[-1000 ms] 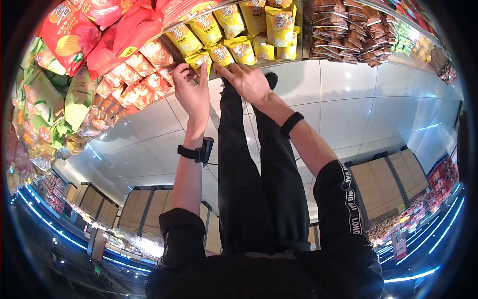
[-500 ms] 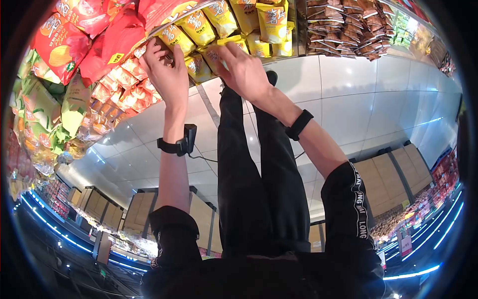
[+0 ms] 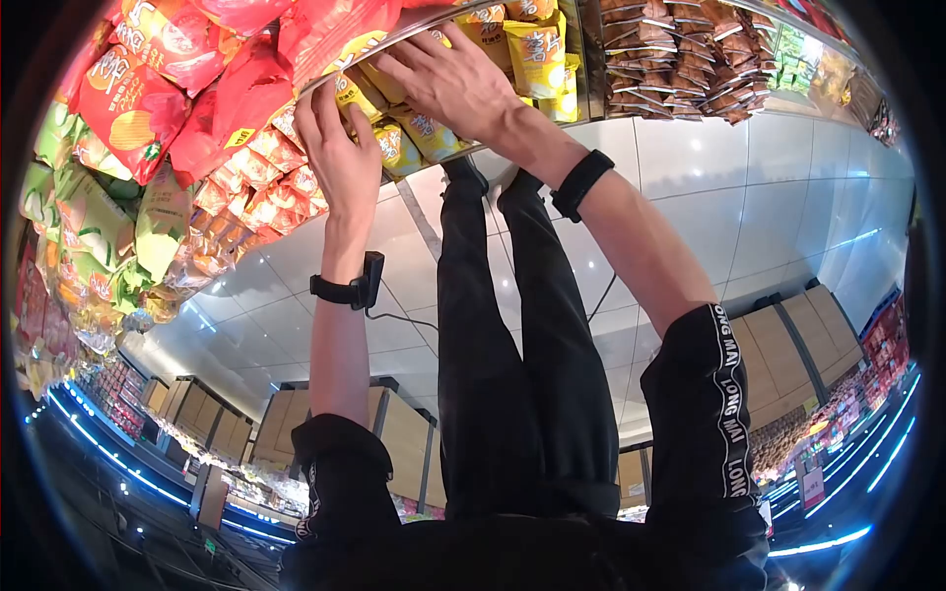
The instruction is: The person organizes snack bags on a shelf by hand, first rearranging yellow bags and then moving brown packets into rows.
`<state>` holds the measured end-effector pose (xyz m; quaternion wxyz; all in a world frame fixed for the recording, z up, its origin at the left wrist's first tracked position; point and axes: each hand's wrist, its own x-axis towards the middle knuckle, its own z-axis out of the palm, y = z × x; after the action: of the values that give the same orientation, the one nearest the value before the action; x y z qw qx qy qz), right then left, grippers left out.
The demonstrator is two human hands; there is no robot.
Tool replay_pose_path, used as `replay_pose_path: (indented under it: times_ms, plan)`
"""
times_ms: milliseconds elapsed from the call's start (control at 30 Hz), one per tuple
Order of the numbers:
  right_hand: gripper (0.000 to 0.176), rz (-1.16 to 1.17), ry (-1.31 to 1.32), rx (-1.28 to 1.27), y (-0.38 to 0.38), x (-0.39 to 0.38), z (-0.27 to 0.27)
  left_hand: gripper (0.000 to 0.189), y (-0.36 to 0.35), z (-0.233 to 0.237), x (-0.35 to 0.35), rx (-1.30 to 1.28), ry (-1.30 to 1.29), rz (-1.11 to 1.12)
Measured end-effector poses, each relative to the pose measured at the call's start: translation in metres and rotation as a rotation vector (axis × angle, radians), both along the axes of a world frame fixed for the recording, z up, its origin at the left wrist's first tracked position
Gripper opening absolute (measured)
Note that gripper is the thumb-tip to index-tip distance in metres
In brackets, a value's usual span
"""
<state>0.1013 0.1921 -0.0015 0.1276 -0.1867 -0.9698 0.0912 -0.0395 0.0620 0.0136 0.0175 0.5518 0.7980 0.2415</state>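
Observation:
Small yellow chip bags (image 3: 538, 57) stand in rows in a display bin at the top of the view. My left hand (image 3: 340, 163) is at the bin's left end, fingers and thumb apart on either side of a yellow bag (image 3: 353, 97); it seems to touch this bag without a clear grip. Over the bags in the middle, my right hand (image 3: 458, 89) lies with its fingers stretched out and pointing left. Its palm side is hidden, and no bag shows in its grasp. More yellow bags (image 3: 426, 133) sit just below the right hand.
Large red chip bags (image 3: 133, 103) and small red-and-white packets (image 3: 258, 187) lie to the left, with green bags (image 3: 89, 212) beyond. Brown packets (image 3: 685, 59) fill the bin to the right, past a divider (image 3: 591, 59). A cable runs from my left wrist device (image 3: 365, 281).
My right hand has moved up and left, farther over the yellow bags, and its fingers have straightened. My left hand has shifted slightly right and down beside a bag.

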Motion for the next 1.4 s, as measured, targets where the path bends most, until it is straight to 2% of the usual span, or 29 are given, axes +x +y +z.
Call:
replay_pose_path:
  times_ms: [100,167,300,367,433,533,567,667,767,800,900,1033,1100,1133,1167,1233,1300,1367,1400]
  plan:
    - [0.045,-0.006,0.045,-0.034,0.002,0.002,0.002,0.048,-0.003,-0.001,0.013,0.041,-0.017,-0.003]
    - [0.043,-0.008,0.025,0.071,0.002,0.004,0.007,0.048,-0.005,-0.003,0.018,0.075,-0.059,0.003]
    - [0.044,-0.017,0.090,-0.010,-0.008,0.004,-0.004,0.045,-0.003,-0.007,0.021,0.113,-0.055,-0.131]
    - [0.047,-0.037,0.171,-0.181,-0.010,0.009,-0.005,0.044,-0.001,-0.013,0.023,0.094,-0.070,-0.164]
    - [0.054,-0.048,0.178,-0.176,-0.010,0.018,0.000,0.047,0.000,-0.013,0.029,0.098,-0.075,-0.150]
    - [0.068,-0.124,-0.022,-0.007,-0.008,0.032,0.007,0.050,-0.007,-0.007,0.039,0.083,0.013,-0.088]
    - [0.068,-0.123,-0.023,-0.009,-0.006,0.031,0.008,0.050,-0.016,-0.010,0.042,0.081,0.012,-0.086]
    - [0.063,-0.107,-0.028,-0.031,0.004,0.029,0.012,0.041,-0.035,-0.023,0.051,-0.137,0.094,0.025]
    - [0.065,-0.030,-0.015,-0.177,0.016,0.026,0.003,0.037,-0.035,-0.030,0.052,-0.117,0.120,-0.023]
    - [0.057,-0.019,0.074,-0.248,0.017,0.028,0.008,0.034,-0.032,-0.031,0.052,-0.091,0.118,-0.039]
    - [0.056,-0.033,0.080,-0.099,0.017,0.028,0.000,0.032,-0.033,-0.037,0.055,-0.093,0.125,-0.081]
    - [0.057,-0.068,0.076,-0.105,0.010,0.026,0.006,0.028,-0.034,-0.043,0.056,-0.067,0.128,-0.075]
    - [0.060,-0.075,-0.213,0.024,0.005,0.026,0.017,0.028,-0.036,-0.042,0.057,-0.077,0.137,-0.082]
    - [0.057,-0.092,-0.098,-0.061,0.002,0.028,0.015,0.029,-0.036,-0.040,0.058,-0.085,0.150,-0.089]
    - [0.057,-0.095,-0.100,-0.058,-0.004,0.033,0.016,0.029,-0.037,-0.039,0.060,-0.082,0.148,-0.092]
    - [0.053,-0.157,0.218,-0.254,-0.017,0.050,0.020,0.028,-0.039,-0.034,0.063,-0.068,0.106,-0.070]
    - [0.055,-0.178,0.287,-0.261,-0.026,0.079,0.014,0.026,-0.039,-0.033,0.066,-0.031,0.087,-0.056]
    - [0.063,-0.587,0.386,-0.175,-0.037,0.102,0.023,0.024,-0.031,-0.023,0.075,0.019,-0.018,-0.089]
    - [0.063,-0.585,0.384,-0.179,-0.036,0.105,0.018,0.024,-0.025,-0.020,0.080,0.055,-0.071,-0.101]
